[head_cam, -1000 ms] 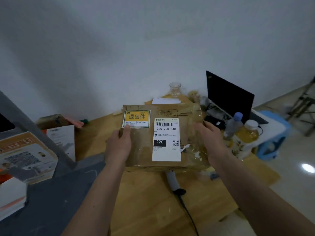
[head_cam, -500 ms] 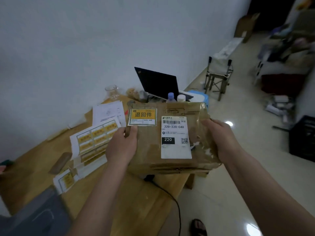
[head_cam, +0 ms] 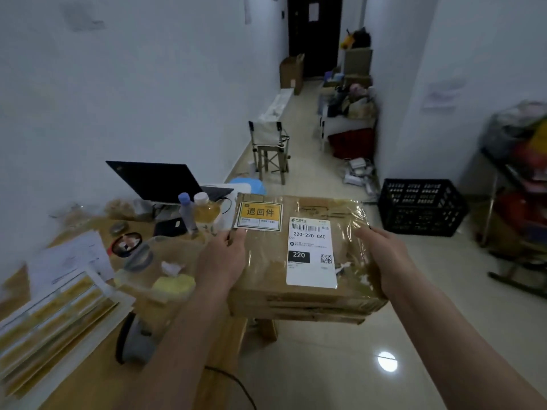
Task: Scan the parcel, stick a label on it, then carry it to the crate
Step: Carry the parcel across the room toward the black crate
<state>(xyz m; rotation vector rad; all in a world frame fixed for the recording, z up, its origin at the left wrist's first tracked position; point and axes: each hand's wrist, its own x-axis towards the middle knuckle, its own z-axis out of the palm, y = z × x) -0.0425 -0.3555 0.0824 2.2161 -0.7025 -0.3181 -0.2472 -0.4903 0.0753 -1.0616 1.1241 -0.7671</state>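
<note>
I hold a flat brown cardboard parcel level in front of me, past the table's right end and over the floor. A yellow label sits at its top left corner, and a white shipping label with barcode sits beside it. My left hand grips the parcel's left edge, thumb near the yellow label. My right hand grips the right edge. A black plastic crate stands on the floor ahead to the right, against the wall. A grey scanner lies on the table by my left forearm.
The wooden table at left carries label sheets, papers, a laptop, two bottles and small clutter. A folding chair stands in the corridor. Boxes and bags line the far end; a loaded rack stands at right. Tiled floor lies between me and the crate.
The view has swung right, from the table and wall toward the corridor and crate. Both hands still hold the parcel, which has moved off the table over the floor.
</note>
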